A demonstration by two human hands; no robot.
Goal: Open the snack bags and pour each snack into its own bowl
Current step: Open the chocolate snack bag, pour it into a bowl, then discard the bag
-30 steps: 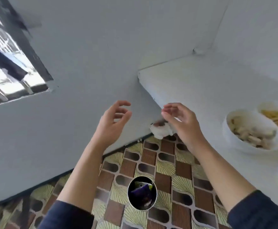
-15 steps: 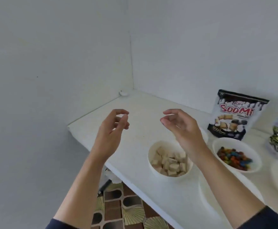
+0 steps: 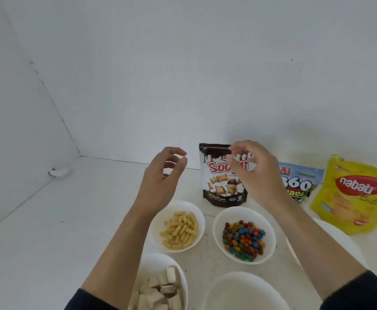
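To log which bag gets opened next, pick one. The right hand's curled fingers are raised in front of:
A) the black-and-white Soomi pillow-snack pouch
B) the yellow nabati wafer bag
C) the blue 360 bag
A: the right hand is raised with its curled fingertips across the upper part of the upright black-and-white Soomi pouch, covering part of the red lettering. Whether they touch the pouch cannot be told.

Three snack bags [image 3: 218, 189] [image 3: 301, 184] [image 3: 357, 198], five white bowls [image 3: 156, 222] [image 3: 219, 220] [image 3: 158, 262] [image 3: 245, 291] [image 3: 335, 238] and two hands [image 3: 160, 182] [image 3: 259, 173] are in view.
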